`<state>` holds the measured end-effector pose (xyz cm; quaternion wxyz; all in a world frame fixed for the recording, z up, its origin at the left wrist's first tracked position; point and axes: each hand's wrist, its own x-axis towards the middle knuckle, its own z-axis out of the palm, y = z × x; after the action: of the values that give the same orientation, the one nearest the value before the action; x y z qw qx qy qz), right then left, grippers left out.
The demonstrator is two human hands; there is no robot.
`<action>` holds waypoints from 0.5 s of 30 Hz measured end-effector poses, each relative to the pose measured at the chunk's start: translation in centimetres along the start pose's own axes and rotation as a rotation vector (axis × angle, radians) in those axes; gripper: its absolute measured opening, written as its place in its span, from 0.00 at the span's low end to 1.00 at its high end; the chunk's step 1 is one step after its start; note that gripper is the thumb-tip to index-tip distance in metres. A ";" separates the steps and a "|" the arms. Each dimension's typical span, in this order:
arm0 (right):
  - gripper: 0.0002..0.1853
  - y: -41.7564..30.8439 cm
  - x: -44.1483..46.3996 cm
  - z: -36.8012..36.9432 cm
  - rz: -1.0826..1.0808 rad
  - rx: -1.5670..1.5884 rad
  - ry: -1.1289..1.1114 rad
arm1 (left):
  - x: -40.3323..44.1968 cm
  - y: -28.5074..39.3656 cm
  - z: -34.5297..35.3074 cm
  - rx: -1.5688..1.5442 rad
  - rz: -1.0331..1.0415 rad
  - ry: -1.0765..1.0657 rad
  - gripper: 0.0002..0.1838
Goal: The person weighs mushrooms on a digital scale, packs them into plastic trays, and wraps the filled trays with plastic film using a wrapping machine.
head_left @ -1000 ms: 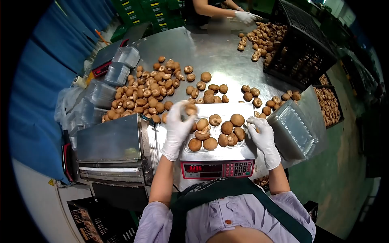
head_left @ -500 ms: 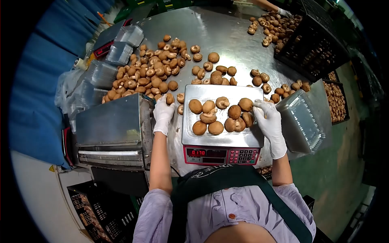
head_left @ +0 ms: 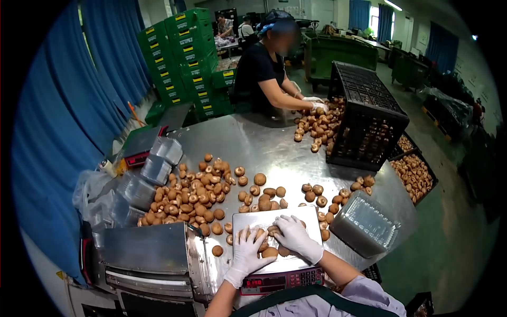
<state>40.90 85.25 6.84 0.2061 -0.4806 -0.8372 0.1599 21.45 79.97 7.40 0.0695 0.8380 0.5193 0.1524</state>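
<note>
Both gloved hands rest over brown mushrooms (head_left: pixel 270 252) on the silver pan of a scale (head_left: pixel 310 213) with a red-lit display. My left hand (head_left: pixel 247 255) lies at the left of the pan, fingers spread over the mushrooms. From the right, my right hand (head_left: pixel 297 239) reaches across the top of the group, its fingers extended and touching mushrooms. The hands partly hide the mushrooms and the clear tray under them. A large mushroom pile (head_left: pixel 193 193) lies on the metal table (head_left: pixel 264 137) beyond my left hand.
Clear trays (head_left: pixel 364 222) are stacked right of the scale, and more (head_left: pixel 138 191) lie at the left. A metal machine (head_left: pixel 145 248) sits left of the scale. Across the table, a co-worker (head_left: pixel 261 79) handles mushrooms beside a tipped black crate (head_left: pixel 369 116). Green crates (head_left: pixel 182 58) stand behind.
My left hand has moved from beside the pile onto the pan. My right hand has shifted from the pan's right edge over the mushrooms. The view has tilted up, showing more of the room.
</note>
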 end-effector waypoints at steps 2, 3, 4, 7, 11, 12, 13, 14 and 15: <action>0.17 -0.7 -0.2 -1.2 0.121 0.123 -0.060 | 0.1 0.7 -0.1 -0.065 -0.025 0.097 0.35; 0.16 -0.8 -1.0 -0.7 0.111 0.186 0.030 | -0.1 1.1 0.0 -0.069 -0.037 0.117 0.33; 0.16 -0.7 -0.9 -0.6 0.085 0.240 0.142 | 0.3 1.2 0.0 -0.060 -0.039 0.161 0.30; 0.12 0.0 -0.7 -0.4 0.074 0.266 0.156 | 0.7 1.5 0.6 -0.051 -0.074 0.190 0.24; 0.09 -0.4 -0.9 -0.8 -0.120 0.094 0.048 | 0.6 1.6 -0.2 -0.056 -0.083 0.118 0.27; 0.09 0.2 -1.1 0.2 -0.066 0.140 0.018 | 0.8 1.4 -0.3 -0.082 -0.067 0.100 0.28; 0.09 0.3 -1.0 -0.1 -0.085 0.145 0.022 | 0.7 1.1 -0.1 -0.121 -0.056 0.109 0.29; 0.09 0.1 -1.3 -0.3 -0.099 0.157 0.015 | 0.8 1.0 0.2 -0.126 -0.061 0.100 0.29; 0.10 0.0 -1.5 -0.5 -0.108 0.156 -0.010 | 0.7 1.0 0.5 -0.136 -0.079 0.114 0.27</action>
<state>41.84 83.97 6.97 0.2468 -0.4164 -0.8480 0.2158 22.74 80.22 7.36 0.1027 0.8003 0.5433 0.2319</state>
